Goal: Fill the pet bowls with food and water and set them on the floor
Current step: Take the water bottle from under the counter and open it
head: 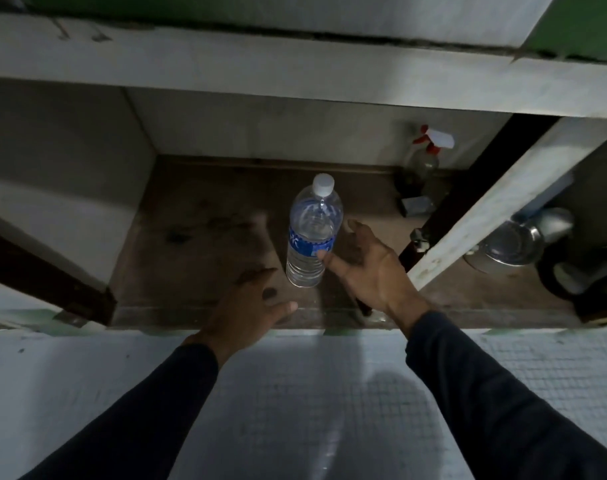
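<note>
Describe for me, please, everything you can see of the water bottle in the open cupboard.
The water bottle is clear ribbed plastic with a white screw cap, still on, and a blue label band around its middle. It stands upright on the brown cupboard floor, near the front edge, and looks largely full. The right hand is open beside it, the thumb tip at the label, apparently touching. The left hand hovers spread just left of its base, not touching.

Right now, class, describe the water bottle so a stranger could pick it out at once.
Look inside the open cupboard, on its brown floor. The water bottle stands upright near the middle, between the hands. Unlike the spray bottle at the back right, it is clear with a white cap and blue label.
</note>
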